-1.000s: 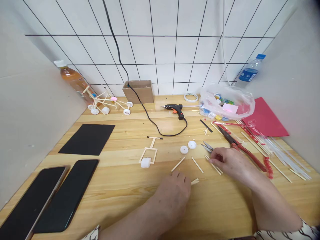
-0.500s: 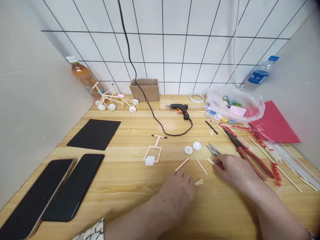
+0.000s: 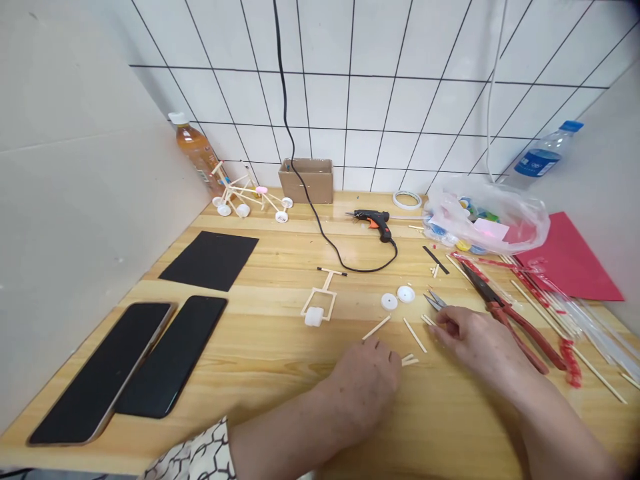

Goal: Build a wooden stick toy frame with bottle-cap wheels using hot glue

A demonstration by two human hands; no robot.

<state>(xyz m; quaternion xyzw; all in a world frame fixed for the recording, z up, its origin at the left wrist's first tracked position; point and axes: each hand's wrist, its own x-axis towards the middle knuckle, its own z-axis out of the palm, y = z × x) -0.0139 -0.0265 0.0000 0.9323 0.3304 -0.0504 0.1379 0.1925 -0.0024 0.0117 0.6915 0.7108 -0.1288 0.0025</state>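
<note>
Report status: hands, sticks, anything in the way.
Left hand palm-down on table, beside short sticks. Right hand fingertips at a stick, grip unclear. Snips and pliers close by.

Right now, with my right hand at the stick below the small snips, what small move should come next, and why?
Probably pinch the stick and lift it clear. The right hand has its fingertips at its end, close to the snips, and the left hand rests palm down beside two short sticks. Whether the stick is already gripped cannot be told.
</note>
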